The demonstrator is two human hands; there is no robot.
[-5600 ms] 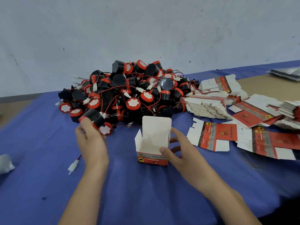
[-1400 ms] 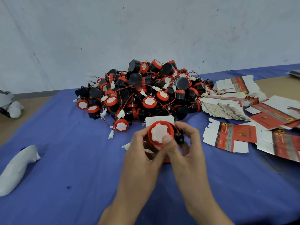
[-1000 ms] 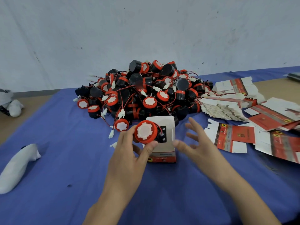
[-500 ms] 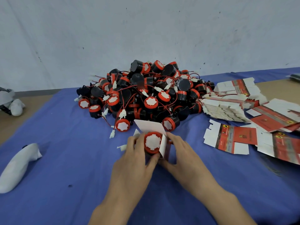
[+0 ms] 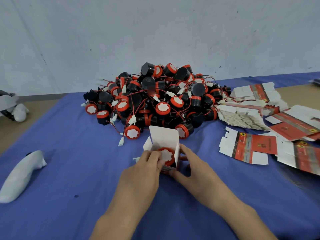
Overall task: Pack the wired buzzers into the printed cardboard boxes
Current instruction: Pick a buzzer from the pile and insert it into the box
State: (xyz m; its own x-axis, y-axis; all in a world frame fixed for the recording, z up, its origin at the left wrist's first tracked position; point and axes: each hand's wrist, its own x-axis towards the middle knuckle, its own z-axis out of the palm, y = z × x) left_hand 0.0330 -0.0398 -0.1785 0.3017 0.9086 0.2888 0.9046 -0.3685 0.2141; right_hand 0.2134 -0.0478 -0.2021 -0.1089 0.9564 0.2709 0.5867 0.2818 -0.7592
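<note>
An open printed cardboard box (image 5: 165, 139) stands on the blue cloth in front of me, its white lid flap raised. A red-and-black wired buzzer (image 5: 167, 156) sits in its mouth, white face toward me. My left hand (image 5: 144, 172) holds the buzzer at the box's left side, fingers curled over its edge. Around the box's right wall and lower front my right hand (image 5: 189, 168) grips. Behind them lies a large heap of wired buzzers (image 5: 155, 99).
Flat printed box blanks (image 5: 249, 148) lie to the right, with a stack of them (image 5: 242, 115) beside the heap. A white cloth bundle (image 5: 20, 175) lies at the left. Blue cloth (image 5: 69, 170) covers the table; a wall stands behind.
The buzzer has sunk deeper into the box, whose lid flap now stands upright. Both hands stay on box and buzzer.
</note>
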